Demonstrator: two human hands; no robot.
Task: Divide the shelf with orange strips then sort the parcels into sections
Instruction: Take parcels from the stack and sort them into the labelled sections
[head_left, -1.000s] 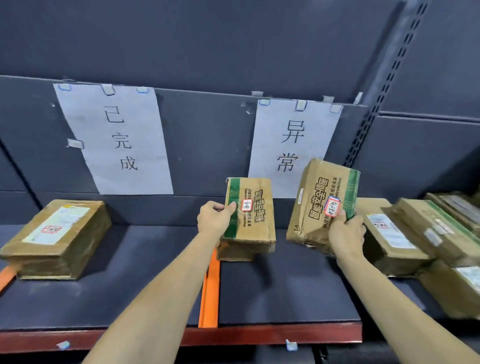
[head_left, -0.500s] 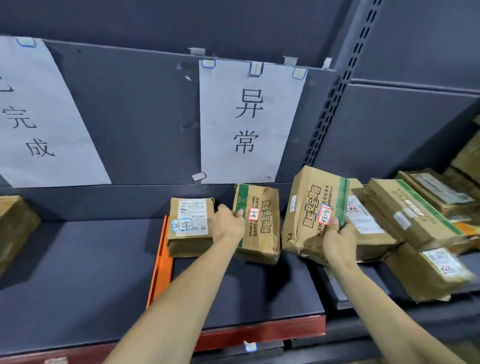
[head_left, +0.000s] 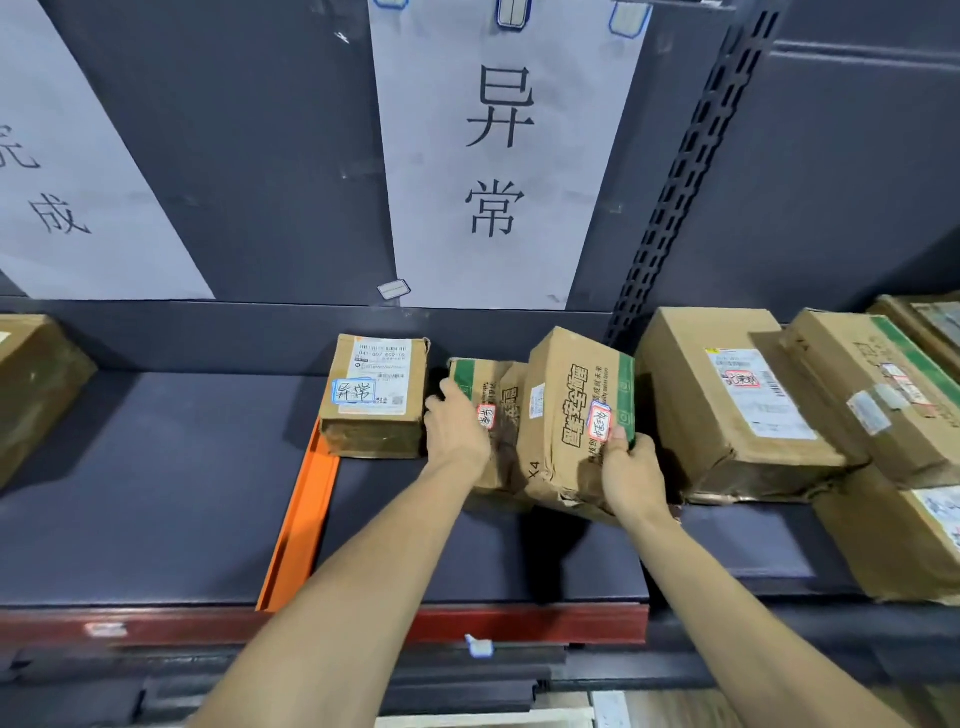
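Note:
My left hand (head_left: 457, 426) grips a small green-striped parcel (head_left: 498, 415) with a red-edged sticker, resting on the dark shelf (head_left: 156, 493) under the paper sign (head_left: 506, 156). My right hand (head_left: 631, 475) holds a larger crumpled parcel (head_left: 571, 410) by its lower right corner, tilted and pressed against the small one. To the left lies a parcel with a blue-edged sticker (head_left: 376, 397), its corner over the far end of an orange strip (head_left: 301, 519) that runs front to back across the shelf.
Several parcels (head_left: 727, 395) are stacked on the neighbouring shelf at right, past the slotted upright (head_left: 675, 182). Another parcel (head_left: 36, 384) lies at far left under a second paper sign (head_left: 78, 182). The shelf has a red front edge (head_left: 519, 621).
The view has shifted right and closer. Both hands have brought their parcels together, and the large parcel now leans against the small one beside the blue-sticker parcel.

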